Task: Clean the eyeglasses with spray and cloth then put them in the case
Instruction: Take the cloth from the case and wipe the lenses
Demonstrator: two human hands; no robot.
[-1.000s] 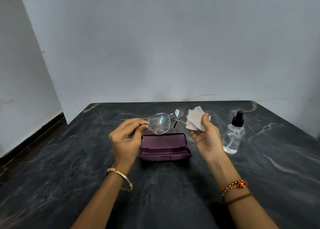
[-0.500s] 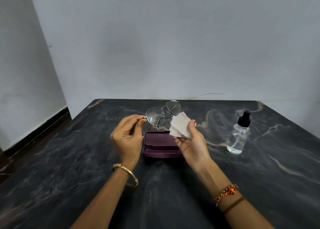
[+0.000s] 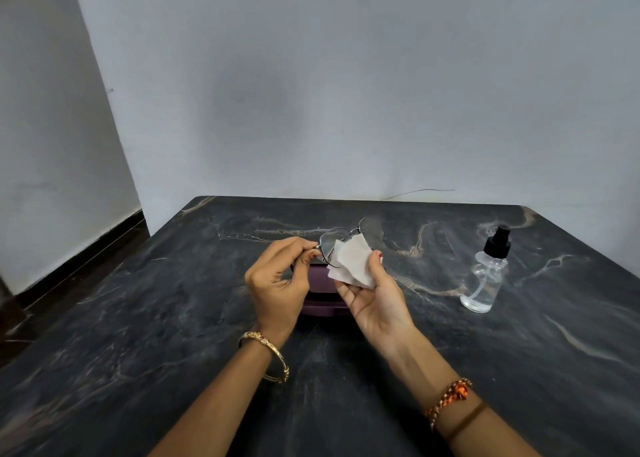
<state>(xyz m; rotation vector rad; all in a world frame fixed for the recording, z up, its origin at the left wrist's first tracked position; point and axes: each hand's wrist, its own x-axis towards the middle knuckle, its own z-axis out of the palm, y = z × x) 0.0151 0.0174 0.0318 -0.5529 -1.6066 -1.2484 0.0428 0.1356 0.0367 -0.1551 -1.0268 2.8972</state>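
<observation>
Pinching the eyeglasses (image 3: 341,240) at their left hinge, my left hand (image 3: 280,283) has thumb and forefinger closed on the metal frame, the other fingers curled underneath. The glasses are up off the table, over the far edge of the purple case (image 3: 320,295), which lies on the dark marble table (image 3: 138,318) between my two wrists, mostly hidden behind my hands. My right hand (image 3: 372,301) is palm-up, thumb clamped down on the white cloth (image 3: 349,261), the fingers behind it out of sight. That cloth is folded and pressed against the near lens on the left side of the glasses; the other lens pokes out clear behind it, further back. Off to the right, well apart from my hands, the spray bottle (image 3: 485,276) stands upright on the table, clear body, black pump top. A gold bangle (image 3: 268,352) sits on my left wrist, and a braided orange bracelet (image 3: 450,396) on my right.
</observation>
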